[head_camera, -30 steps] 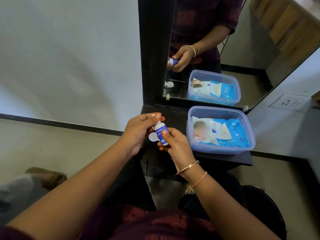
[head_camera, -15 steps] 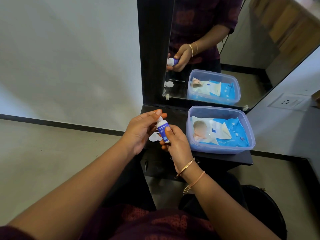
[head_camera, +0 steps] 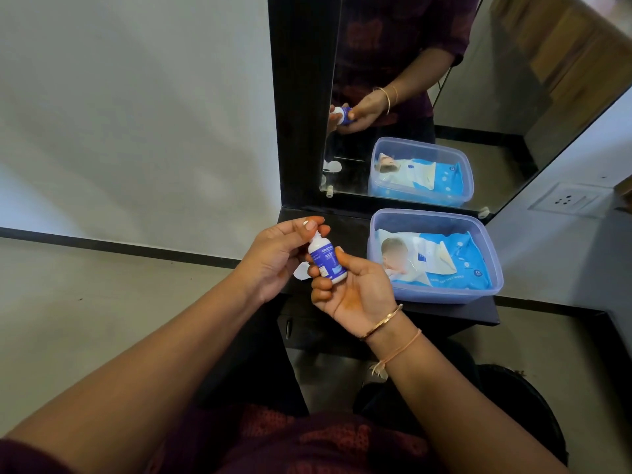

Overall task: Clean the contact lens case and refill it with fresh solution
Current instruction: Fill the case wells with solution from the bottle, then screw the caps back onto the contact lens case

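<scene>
Gripping the small solution bottle (head_camera: 326, 263) around its blue-labelled body, the right hand (head_camera: 352, 289) holds it tilted, neck pointing up and to the left, thumb across the front of the label and the other fingers curled behind. The left hand (head_camera: 277, 258) is closed on the bottle's white top, thumb and forefinger pinched around the cap end. Both hands are raised above the near left corner of a black dressing shelf (head_camera: 355, 230).

Just below the bottle and partly hidden by both hands, a small white contact lens case (head_camera: 301, 270) lies on the shelf; only a rounded part of it shows, and whether its lids are on cannot be told. To the right of the hands, a translucent plastic tub (head_camera: 492, 265) stands on the same shelf, well apart from the case, and holds a blue and white pack of wet wipes (head_camera: 444, 261) lying flat.

Two bangles (head_camera: 383, 321) sit on the right wrist, one metallic, one a thin thread.

Behind the shelf a black-framed mirror (head_camera: 301, 97) reflects the tub, the hands with the bottle, and a white rounded shape that matches the case. On the wall to the right is a white electric socket plate (head_camera: 569, 200). Pale floor and a dark skirting line fill the left side.
</scene>
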